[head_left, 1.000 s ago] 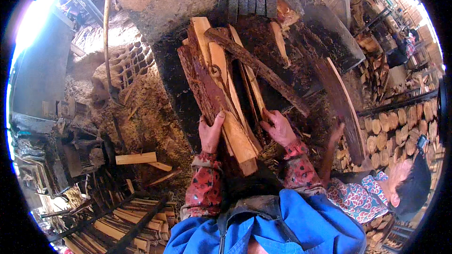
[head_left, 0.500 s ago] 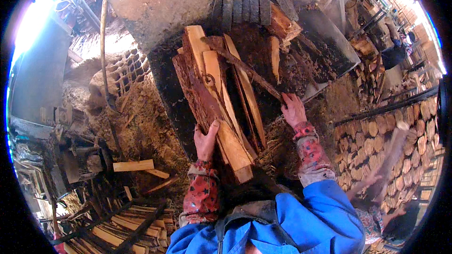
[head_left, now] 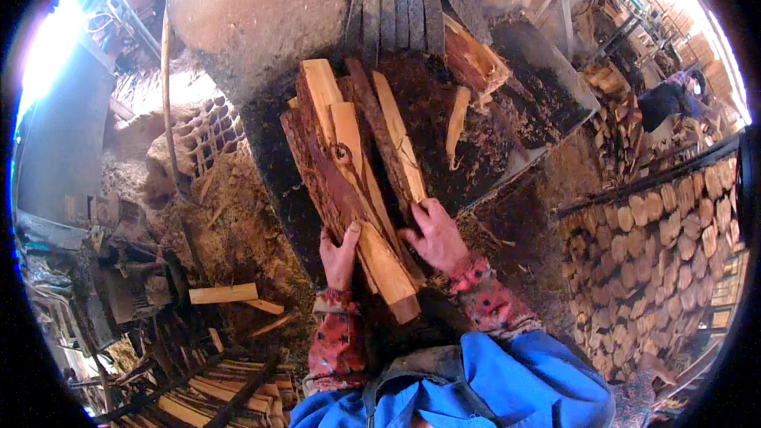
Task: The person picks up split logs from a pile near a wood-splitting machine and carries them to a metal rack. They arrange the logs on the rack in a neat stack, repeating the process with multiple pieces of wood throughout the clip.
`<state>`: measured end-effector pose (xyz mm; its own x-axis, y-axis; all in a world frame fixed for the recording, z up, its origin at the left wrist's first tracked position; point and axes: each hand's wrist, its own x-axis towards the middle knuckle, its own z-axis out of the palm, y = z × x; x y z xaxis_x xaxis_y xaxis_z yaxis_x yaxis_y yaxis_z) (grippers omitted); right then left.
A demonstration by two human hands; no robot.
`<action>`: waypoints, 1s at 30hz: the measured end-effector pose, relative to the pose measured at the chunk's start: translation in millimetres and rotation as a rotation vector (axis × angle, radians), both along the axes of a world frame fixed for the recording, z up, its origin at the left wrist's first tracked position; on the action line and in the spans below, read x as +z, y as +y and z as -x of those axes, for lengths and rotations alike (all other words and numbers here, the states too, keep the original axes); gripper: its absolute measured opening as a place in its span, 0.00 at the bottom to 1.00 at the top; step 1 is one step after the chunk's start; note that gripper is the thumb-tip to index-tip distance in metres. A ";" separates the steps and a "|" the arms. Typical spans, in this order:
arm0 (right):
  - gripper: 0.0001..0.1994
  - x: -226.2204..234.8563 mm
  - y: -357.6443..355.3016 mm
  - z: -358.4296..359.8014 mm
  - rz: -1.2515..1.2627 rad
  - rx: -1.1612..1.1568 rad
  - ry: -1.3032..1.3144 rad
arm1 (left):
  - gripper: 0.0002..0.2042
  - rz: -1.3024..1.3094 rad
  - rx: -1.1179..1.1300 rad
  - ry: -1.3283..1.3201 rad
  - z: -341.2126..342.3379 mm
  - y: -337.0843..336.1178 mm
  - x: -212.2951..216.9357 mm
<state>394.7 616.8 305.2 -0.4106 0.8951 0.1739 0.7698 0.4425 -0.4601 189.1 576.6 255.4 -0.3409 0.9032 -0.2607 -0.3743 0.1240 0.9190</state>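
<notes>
On dark worktop, left grip clasping wood slabs, right grip pinching pale strip

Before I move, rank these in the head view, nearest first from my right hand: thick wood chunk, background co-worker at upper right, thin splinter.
From the right hand:
1. Thin splinter: ahead, slightly right.
2. Thick wood chunk: beyond the splinter, beside the black strips.
3. Co-worker: upper right, in the background.

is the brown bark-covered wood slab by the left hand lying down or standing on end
Lying down: the brown bark-covered wood slab stretches lengthwise over the flat black surface, beside the left hand.
</notes>
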 end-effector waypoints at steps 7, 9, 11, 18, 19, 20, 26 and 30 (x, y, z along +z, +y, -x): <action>0.20 6.6 26.0 -32.2 0.136 0.102 0.232 | 0.30 0.044 0.022 0.061 0.1 0.7 -3.0; 0.15 14.4 55.9 -50.6 0.039 0.070 0.260 | 0.31 0.117 0.034 0.043 0.4 1.3 -4.1; 0.12 29.8 96.5 -79.2 -0.061 -0.099 0.141 | 0.34 0.125 0.024 0.136 0.6 0.7 -3.6; 0.21 64.6 258.5 -159.1 -0.358 -0.379 -0.216 | 0.32 0.118 0.028 0.203 -0.7 -1.6 5.4; 0.23 65.4 272.4 -160.5 -0.321 -0.375 -0.247 | 0.32 0.123 0.022 0.167 -0.9 -1.6 6.0; 0.26 65.1 282.5 -159.6 -0.284 -0.371 -0.279 | 0.31 0.128 0.020 0.136 -1.2 -1.2 6.3; 0.37 60.6 315.0 -147.8 -0.106 -0.529 -0.400 | 0.30 0.113 0.030 0.156 0.0 -2.8 1.2; 0.34 56.8 322.0 -162.2 -0.055 -0.434 -0.400 | 0.30 0.172 0.040 0.140 0.8 -3.8 -6.1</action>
